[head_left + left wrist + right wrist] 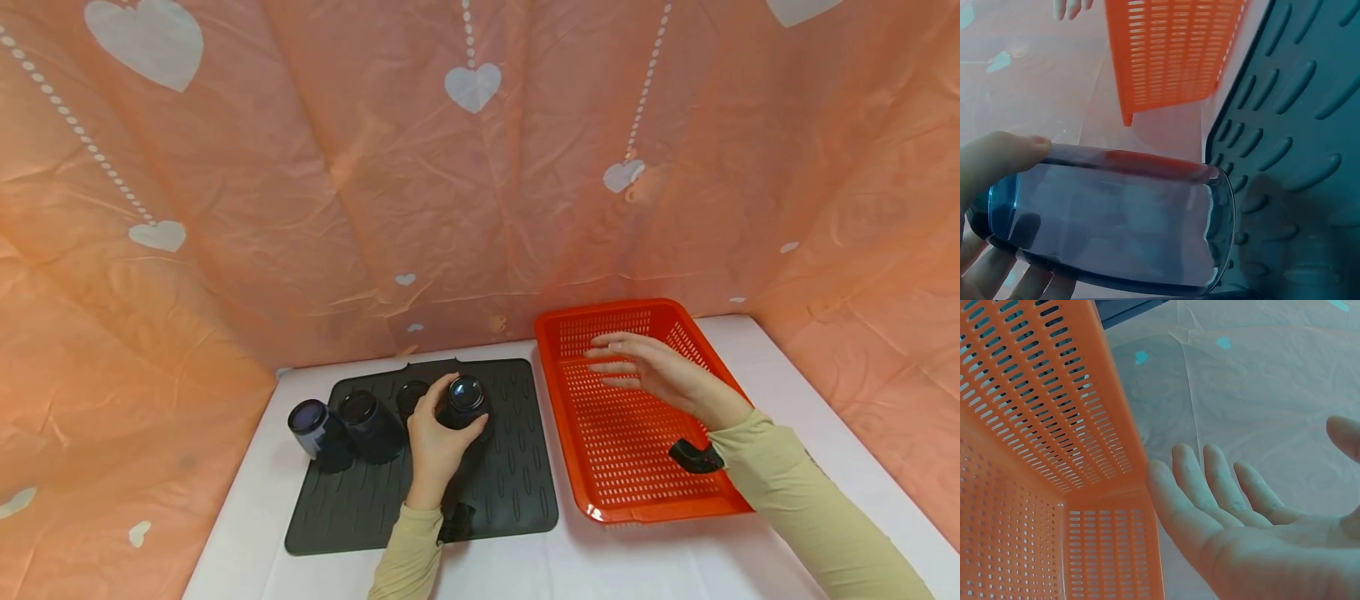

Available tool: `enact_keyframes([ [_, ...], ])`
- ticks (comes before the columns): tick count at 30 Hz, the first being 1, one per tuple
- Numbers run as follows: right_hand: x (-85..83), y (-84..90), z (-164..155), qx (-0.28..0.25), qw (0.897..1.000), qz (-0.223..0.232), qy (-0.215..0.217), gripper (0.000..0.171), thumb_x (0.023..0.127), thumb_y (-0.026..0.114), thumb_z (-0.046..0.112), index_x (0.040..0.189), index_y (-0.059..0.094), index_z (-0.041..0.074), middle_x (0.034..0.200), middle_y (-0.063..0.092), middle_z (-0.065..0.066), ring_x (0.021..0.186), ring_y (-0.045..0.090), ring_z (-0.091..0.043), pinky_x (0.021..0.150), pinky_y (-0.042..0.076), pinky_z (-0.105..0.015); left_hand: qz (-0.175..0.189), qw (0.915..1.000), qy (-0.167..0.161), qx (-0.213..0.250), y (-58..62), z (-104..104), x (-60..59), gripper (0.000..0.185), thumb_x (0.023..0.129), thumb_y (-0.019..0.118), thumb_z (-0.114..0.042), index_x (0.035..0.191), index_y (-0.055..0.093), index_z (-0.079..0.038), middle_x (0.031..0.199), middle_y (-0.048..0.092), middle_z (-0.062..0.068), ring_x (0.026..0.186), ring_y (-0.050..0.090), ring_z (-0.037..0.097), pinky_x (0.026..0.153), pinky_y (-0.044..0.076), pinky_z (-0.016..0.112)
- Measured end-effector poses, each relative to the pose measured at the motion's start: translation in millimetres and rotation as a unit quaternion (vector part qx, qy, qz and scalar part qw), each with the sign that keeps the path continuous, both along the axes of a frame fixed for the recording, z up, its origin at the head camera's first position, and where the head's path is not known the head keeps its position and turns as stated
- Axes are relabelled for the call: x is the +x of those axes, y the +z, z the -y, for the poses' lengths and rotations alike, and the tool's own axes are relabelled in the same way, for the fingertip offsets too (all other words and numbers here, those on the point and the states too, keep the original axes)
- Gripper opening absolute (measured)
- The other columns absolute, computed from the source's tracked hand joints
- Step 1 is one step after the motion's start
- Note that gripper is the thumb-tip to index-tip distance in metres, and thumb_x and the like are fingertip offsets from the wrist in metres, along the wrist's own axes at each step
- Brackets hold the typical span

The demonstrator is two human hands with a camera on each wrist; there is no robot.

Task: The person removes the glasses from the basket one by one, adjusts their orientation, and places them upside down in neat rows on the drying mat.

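Observation:
My left hand grips a dark, see-through drinking glass, thumb on one side and fingers on the other. The glass is upside down over a black ribbed drying mat; whether its rim touches the mat, I cannot tell. To its left, three more dark glasses stand inverted: an outer glass, a middle glass and a far glass partly hidden by my left hand. Over the orange plastic basket hovers my right hand, fingers extended and holding nothing.
The basket has slotted walls and stands right of the mat on a white-covered table. An orange curtain with pale hearts hangs behind the table and at both sides. Dark straps with small devices sit at both wrists.

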State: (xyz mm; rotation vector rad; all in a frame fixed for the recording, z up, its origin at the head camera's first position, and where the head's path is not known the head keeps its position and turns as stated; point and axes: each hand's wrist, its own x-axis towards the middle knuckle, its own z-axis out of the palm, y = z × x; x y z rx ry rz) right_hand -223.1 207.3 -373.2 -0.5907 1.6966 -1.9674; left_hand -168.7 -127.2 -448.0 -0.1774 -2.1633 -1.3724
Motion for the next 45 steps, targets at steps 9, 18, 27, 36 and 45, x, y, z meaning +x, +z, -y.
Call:
enact_keyframes([
  [9, 0.2, -0.6, 0, -0.007, 1.0, 0.003, 0.001, 0.028, 0.105, 0.037, 0.018, 0.125, 0.056, 0.013, 0.128, 0.057, -0.009, 0.123, 0.048, -0.039, 0.101, 0.041, -0.049, 0.001, 1.0, -0.003, 0.0, -1.8, -3, -1.6, 0.069, 0.062, 0.091, -0.008, 0.124, 0.063, -0.012, 0.114, 0.065, 0.006, 0.105, 0.063, 0.022, 0.088, 0.052, 0.042],
  [18, -0.3, -1.4, 1, -0.013, 1.0, 0.001, 0.007, 0.029, 0.105, 0.036, 0.017, 0.126, 0.055, 0.012, 0.129, 0.057, -0.011, 0.122, 0.05, -0.036, 0.101, 0.04, -0.049, 0.009, 1.0, -0.001, 0.001, -5.1, -5, -3.4, 0.069, 0.061, 0.091, -0.009, 0.124, 0.064, -0.011, 0.114, 0.066, 0.007, 0.104, 0.063, 0.023, 0.086, 0.052, 0.043],
  [27, -0.6, -1.7, 0, -0.022, 1.0, 0.001, 0.014, 0.031, 0.105, 0.034, 0.016, 0.126, 0.056, 0.012, 0.131, 0.055, -0.014, 0.122, 0.051, -0.034, 0.1, 0.042, -0.046, 0.024, 0.9996, -0.003, 0.015, -9.7, -8, -4.8, 0.07, 0.06, 0.092, -0.009, 0.124, 0.064, -0.009, 0.113, 0.067, 0.008, 0.102, 0.064, 0.023, 0.083, 0.053, 0.041],
  [36, -1.3, 0.3, 5, -0.002, 1.0, 0.01, 0.0, 0.028, 0.104, 0.039, 0.018, 0.126, 0.055, 0.011, 0.134, 0.052, -0.019, 0.12, 0.053, -0.031, 0.098, 0.044, -0.043, 0.031, 0.9993, 0.019, 0.001, -11.8, -10, -8.3, 0.072, 0.059, 0.092, -0.01, 0.125, 0.064, -0.007, 0.112, 0.067, 0.01, 0.101, 0.064, 0.024, 0.083, 0.054, 0.04],
  [45, -0.2, 1.5, 8, 0.006, 1.0, 0.018, -0.004, 0.027, 0.103, 0.041, 0.019, 0.125, 0.054, 0.012, 0.126, 0.059, -0.008, 0.117, 0.055, -0.029, 0.102, 0.039, -0.05, 0.027, 0.9989, 0.038, -0.003, -12.6, -10, -10.3, 0.073, 0.058, 0.093, -0.011, 0.125, 0.064, -0.009, 0.112, 0.067, 0.012, 0.099, 0.066, 0.025, 0.081, 0.054, 0.04],
])
